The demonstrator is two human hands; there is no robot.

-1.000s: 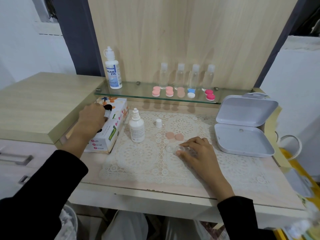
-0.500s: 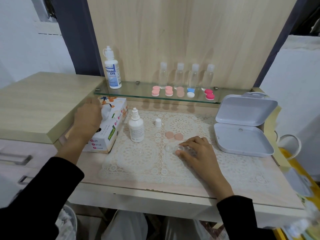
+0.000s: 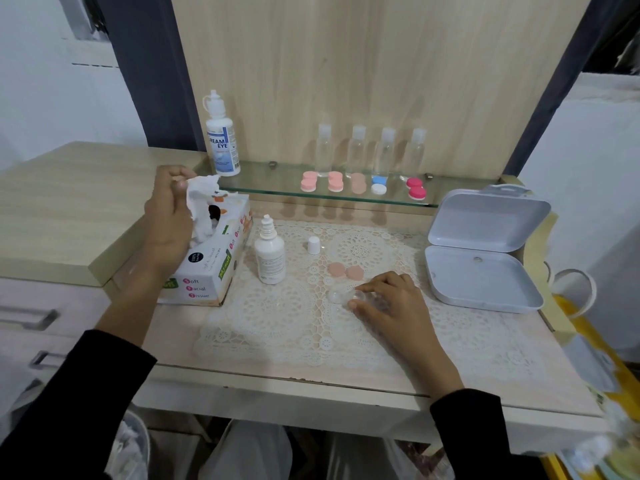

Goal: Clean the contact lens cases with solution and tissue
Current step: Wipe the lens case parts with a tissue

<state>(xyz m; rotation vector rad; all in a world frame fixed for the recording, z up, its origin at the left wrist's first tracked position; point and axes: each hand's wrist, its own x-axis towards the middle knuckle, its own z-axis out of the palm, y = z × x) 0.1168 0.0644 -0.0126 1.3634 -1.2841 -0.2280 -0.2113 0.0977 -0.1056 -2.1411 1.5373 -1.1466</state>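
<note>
Hard to make out, half covered by the right hand: clear lens case, pinched right of the solution bottle. Left of it, tissue gripped in left hand.

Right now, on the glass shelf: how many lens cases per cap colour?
Light pink round-capped plastic lens cases: 2
Pale peach round-capped lens case: 1
Blue-and-white capped lens case: 1
Magenta capped lens case: 1
Total: 5
</note>
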